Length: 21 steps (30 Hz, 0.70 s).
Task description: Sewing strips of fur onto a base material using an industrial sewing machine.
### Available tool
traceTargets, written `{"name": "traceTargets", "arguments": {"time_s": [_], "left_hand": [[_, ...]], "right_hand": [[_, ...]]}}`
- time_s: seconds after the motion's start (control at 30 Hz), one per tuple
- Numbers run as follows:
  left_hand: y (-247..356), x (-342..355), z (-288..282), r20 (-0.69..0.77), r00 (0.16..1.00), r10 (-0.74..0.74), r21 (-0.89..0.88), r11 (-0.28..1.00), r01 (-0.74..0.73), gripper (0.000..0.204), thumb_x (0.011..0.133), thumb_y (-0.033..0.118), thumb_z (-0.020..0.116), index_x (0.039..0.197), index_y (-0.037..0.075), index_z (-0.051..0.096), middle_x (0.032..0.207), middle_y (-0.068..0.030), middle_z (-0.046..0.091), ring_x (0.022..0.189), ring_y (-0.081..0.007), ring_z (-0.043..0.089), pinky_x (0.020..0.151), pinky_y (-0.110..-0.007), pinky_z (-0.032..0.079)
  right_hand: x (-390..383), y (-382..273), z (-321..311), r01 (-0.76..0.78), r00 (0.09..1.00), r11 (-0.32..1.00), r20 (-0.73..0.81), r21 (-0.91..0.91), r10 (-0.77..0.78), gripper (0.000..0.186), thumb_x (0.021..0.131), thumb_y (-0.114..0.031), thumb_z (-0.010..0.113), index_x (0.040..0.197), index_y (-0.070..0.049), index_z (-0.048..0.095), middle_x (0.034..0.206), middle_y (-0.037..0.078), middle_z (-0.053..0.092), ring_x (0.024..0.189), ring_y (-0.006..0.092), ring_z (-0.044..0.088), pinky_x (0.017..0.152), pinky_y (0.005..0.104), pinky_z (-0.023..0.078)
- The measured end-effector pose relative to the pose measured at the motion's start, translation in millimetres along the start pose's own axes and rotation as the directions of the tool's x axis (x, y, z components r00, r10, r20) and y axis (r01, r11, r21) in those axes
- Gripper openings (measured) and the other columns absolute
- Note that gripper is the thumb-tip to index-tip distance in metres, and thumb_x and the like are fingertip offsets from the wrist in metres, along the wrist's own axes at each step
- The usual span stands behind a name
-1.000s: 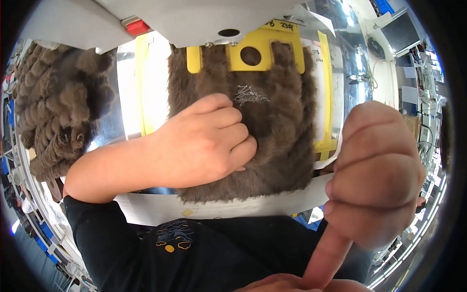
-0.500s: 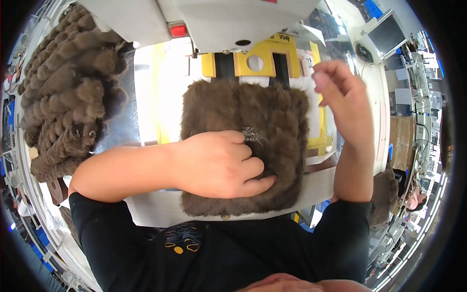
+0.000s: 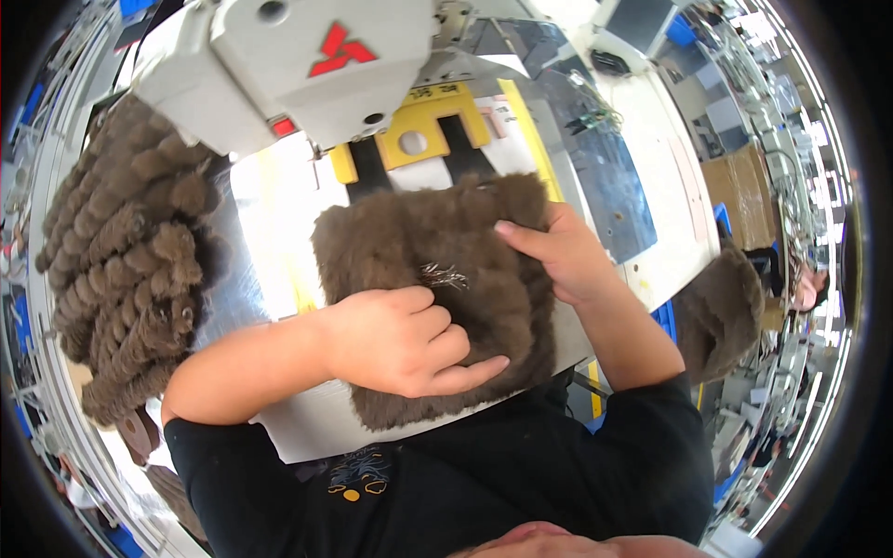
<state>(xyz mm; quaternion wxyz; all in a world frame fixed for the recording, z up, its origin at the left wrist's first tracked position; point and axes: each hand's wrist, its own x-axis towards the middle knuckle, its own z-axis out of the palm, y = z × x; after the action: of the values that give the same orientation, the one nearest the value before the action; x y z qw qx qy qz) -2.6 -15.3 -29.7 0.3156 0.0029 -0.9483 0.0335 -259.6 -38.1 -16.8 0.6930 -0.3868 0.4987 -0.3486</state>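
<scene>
A brown fur panel [image 3: 446, 325] with pale thread embroidery [image 3: 443, 276] at its middle lies in front of me. My right hand [image 3: 563, 251] grips the panel's upper right edge, thumb on top and the other fingers hidden underneath. Across the lower left of the panel rests my left hand [image 3: 409, 344], curled closed with one finger stretched along the fur. Whatever its fingers may hold is hidden. Just beyond the panel sits a yellow template [image 3: 433, 126] with a round hole, beside black strips.
A white machine head [image 3: 307, 74] overhangs the far left. Brown fur pieces [image 3: 130, 260] are heaped at left; another brown fur piece [image 3: 721, 316] hangs at right. A cardboard box [image 3: 739, 197], a monitor [image 3: 642, 23] and thread ends [image 3: 595, 116] lie farther right.
My right hand has come down from the air onto the panel's upper right edge and gripped it. The panel's right side has bunched and tilted. The view has turned.
</scene>
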Motion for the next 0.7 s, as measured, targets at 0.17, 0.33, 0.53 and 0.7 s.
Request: {"name": "traceTargets", "arguments": {"time_s": [0.17,0.33,0.53,0.7], "left_hand": [[5,7,-4,0.068,0.998,-0.001,0.024,1.0,0.0,0.056,0.071,0.017,0.065,0.127,0.019,0.072,0.071,0.0053,0.039,0.058,-0.0101,0.043,0.053,-0.026,0.033],[4,8,-3,0.011,1.0,-0.016,0.055,0.998,0.015,0.048,0.076,0.022,0.07,0.124,0.017,0.073,0.081,0.0026,0.053,0.07,-0.0136,0.054,0.062,-0.027,0.041],[6,4,0,0.075,0.989,-0.128,0.001,0.992,0.129,0.049,0.081,0.036,0.082,0.124,0.015,0.073,0.095,-0.0048,0.063,0.079,-0.0214,0.061,0.069,-0.035,0.048],[-1,6,9,0.146,0.958,-0.245,-0.03,0.967,0.252,0.053,0.078,0.032,0.084,0.125,0.012,0.071,0.099,-0.0093,0.064,0.083,-0.0276,0.064,0.073,-0.041,0.051]], "right_hand": [[-28,0,-8,0.235,0.966,0.907,-0.024,-0.349,-0.259,0.023,0.101,-0.008,0.07,0.122,0.001,0.072,0.11,0.002,0.076,0.1,0.0075,0.065,0.09,0.0291,0.054],[-64,-4,-21,0.369,0.858,0.813,-0.171,-0.449,-0.484,0.024,0.102,-0.01,0.068,0.123,0.0,0.071,0.107,0.002,0.077,0.098,0.0083,0.066,0.089,0.03,0.055],[-110,-44,-82,0.36,0.638,0.704,-0.389,-0.612,-0.665,0.025,0.103,-0.011,0.067,0.126,-0.003,0.071,0.106,0.001,0.077,0.098,0.0103,0.068,0.089,0.0307,0.056],[-186,-88,-182,0.528,0.406,0.734,-0.633,-0.426,-0.659,0.016,0.102,-0.012,0.068,0.117,-0.007,0.073,0.107,0.004,0.076,0.093,0.0133,0.071,0.083,0.0318,0.059]]}}
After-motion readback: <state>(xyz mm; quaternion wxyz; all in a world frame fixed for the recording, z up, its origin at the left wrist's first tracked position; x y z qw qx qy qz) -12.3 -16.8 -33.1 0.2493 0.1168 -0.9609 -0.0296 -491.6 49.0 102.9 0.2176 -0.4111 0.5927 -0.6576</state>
